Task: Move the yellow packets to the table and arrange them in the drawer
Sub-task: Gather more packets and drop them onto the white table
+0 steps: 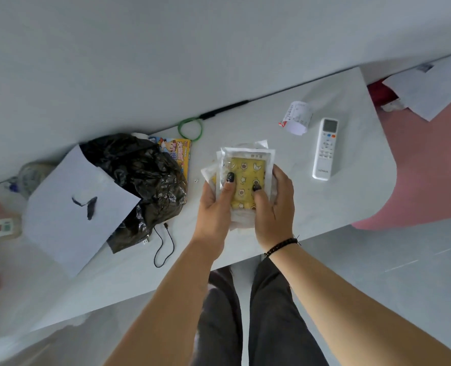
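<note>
Above the table [338,202], left hand [213,207] and right hand [274,207] each grip the yellow packets [246,175], thumbs pressed on top.

Two bare forearms reach forward from the bottom edge, hands close together. The left hand [213,207] and right hand [273,207] both grip a stack of yellow packets [246,175], thumbs pressed on top, fingers curled underneath. A dark beaded bracelet [281,245] circles the right wrist.

Bare table [351,186] right of remote [325,149]; black bag [145,180], cable [163,247] left.
</note>
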Motion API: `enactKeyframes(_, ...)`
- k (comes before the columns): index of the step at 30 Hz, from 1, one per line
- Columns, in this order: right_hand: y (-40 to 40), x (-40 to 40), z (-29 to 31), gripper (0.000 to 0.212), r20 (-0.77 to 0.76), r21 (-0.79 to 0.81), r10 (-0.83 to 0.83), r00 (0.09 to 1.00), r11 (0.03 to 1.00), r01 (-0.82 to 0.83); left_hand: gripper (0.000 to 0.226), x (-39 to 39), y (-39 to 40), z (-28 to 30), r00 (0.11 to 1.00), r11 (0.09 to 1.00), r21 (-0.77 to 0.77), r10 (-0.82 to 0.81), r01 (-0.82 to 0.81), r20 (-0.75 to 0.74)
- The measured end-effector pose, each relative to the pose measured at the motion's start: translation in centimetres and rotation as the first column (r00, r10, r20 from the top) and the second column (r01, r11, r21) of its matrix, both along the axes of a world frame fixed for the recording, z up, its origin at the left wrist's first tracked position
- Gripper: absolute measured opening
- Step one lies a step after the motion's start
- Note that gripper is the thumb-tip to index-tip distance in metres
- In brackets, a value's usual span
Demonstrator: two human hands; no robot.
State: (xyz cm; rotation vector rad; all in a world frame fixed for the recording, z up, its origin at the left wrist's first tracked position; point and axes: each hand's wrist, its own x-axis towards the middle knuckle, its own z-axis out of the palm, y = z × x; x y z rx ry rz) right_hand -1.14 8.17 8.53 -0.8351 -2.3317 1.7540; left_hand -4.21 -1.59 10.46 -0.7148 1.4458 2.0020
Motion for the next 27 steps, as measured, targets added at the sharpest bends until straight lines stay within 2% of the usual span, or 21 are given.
enactKeyframes(7, -0.4, 2.0, 8.0, 0.052, -0.11, -0.002, 0.109, 0.988, 0.994, -0.109, 0.018, 2.1, -1.7, 9.0, 0.998, 0.999, 0.039, 0.017, -0.015, -0.057)
enactKeyframes(10, -0.7, 2.8, 9.9, 0.06, -0.161, -0.059, 0.14, 0.977, 0.987, -0.151, 0.018, 3.4, -2.3, 11.5, 0.995, 0.998, 0.042, 0.045, -0.042, -0.093)
enactKeyframes(15, -1.0, 3.7, 12.6, 0.065, -0.228, -0.106, 0.264, 0.937, 0.95, -0.293, 0.02, 5.8, -2.7, 14.6, 0.976, 0.982, 0.035, 0.189, -0.186, -0.107)
enactKeyframes(21, -0.2, 4.9, 15.4, 0.062, -0.211, -0.048, 0.54, 0.814, 0.827, -0.561, 0.027, 9.7, -1.4, 17.0, 0.89, 0.892, -0.024, 0.449, -0.452, -0.082)
enactKeyframes(27, 0.1, 8.0, 18.5, 0.061, -0.194, 0.007, 0.769, 0.609, 0.621, -0.783, 0.023, 15.7, -0.7, 19.3, 0.744, 0.747, 0.024, 0.664, -0.664, -0.07)
